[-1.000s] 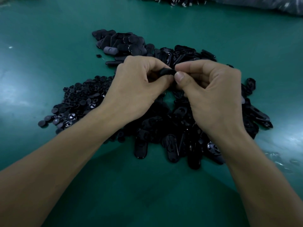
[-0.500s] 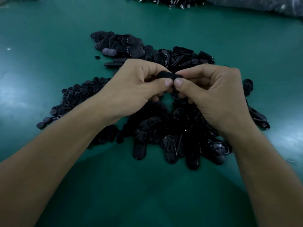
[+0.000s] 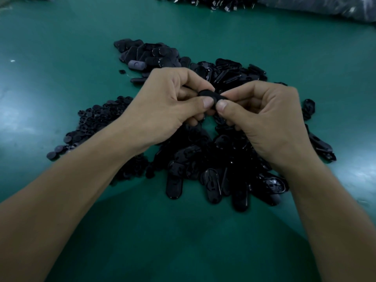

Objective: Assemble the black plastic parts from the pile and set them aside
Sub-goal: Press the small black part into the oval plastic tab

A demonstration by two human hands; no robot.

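Black oval plastic part [image 3: 211,95]: held between both grips, just above pile [image 3: 193,157] of loose black parts on green counter [image 3: 61,58]. Left grip [image 3: 162,110] curled round its left end, thumb pressed on near edge; right grip [image 3: 268,119] pinching right end, thumb beside left thumb.

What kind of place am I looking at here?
Likely a factory assembly bench: a green table, heaps of identical black plastic parts, and the left hand and right hand pinching one part between them.
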